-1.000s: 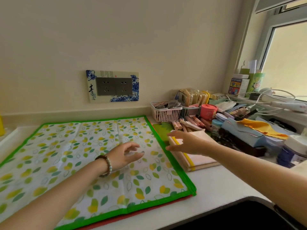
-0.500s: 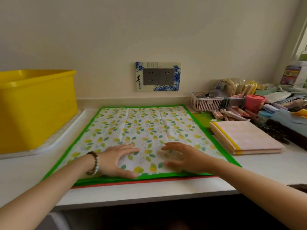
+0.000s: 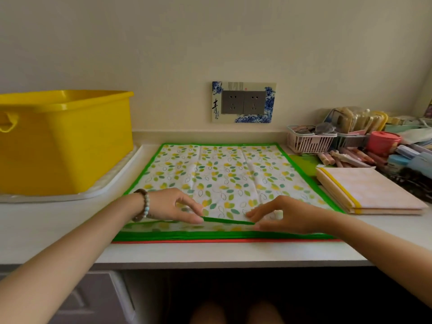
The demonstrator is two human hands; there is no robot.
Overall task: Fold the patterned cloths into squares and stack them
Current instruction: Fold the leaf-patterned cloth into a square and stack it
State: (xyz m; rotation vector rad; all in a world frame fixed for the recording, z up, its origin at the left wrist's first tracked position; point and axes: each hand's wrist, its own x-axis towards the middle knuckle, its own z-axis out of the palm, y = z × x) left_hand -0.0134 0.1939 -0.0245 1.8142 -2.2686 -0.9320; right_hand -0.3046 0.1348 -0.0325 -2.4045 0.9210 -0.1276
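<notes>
Leaf-patterned cloth point(image 3: 224, 176) with a green border is flanked on both sides. To its left a yellow tub point(image 3: 70, 146) is set on a white tray point(image 3: 112, 185), whose rim lies just beside the cloth's left edge. To its right a folded pink cloth point(image 3: 374, 190) with a yellow border is laid close to the green hem. Behind that, a pink basket point(image 3: 308, 141), a red jar point(image 3: 383, 142) and a clutter of small tubes are crowded toward the far right corner. Nothing is placed on the patterned cloth itself. The near hem point(image 3: 226, 221) is held slightly raised, as a thin green line stretched between the two hands. It is pinched at one end by the thumb and fingertips of the left hand point(image 3: 170, 205), on whose wrist a beaded bracelet point(image 3: 143, 204) is worn. At the other end it is pinched by the right hand point(image 3: 287, 216), fingers curved over it. The rest of the cloth is spread flat and away from the hands, toward the wall. Beneath it more green edges and a red edge point(image 3: 210, 241) are seen, apparently further cloths, though their number cannot be told. Everything is borne by a pale counter point(image 3: 210, 253) against a cream wall, on which a double socket plate point(image 3: 243, 102) with blue decoration is mounted.
</notes>
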